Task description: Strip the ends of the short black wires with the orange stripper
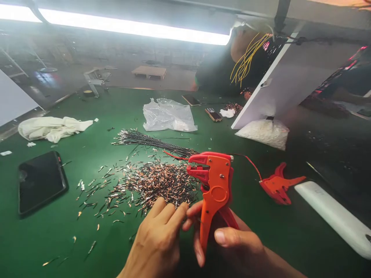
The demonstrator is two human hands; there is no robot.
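Note:
An orange and red wire stripper (216,189) is gripped by its handles in my right hand (237,243), its jaws pointing left. Beside it, my left hand (160,231) has its fingers curled down at the near edge of a heap of short wire clippings (162,181). Its fingertips are hidden, and whatever they may hold does not show. Behind the heap lies a bundle of black wires (150,142) with bared ends to the left. A thin red wire (175,156) passes close to the stripper's jaws; whether it touches them I cannot tell.
A second wire stripper (279,185) and a long white object (333,216) lie to the right. On the left are a dark phone (43,181) and white cloth (53,129). Farther back are a clear plastic bag (169,116), a white panel (269,77) and a person (220,65).

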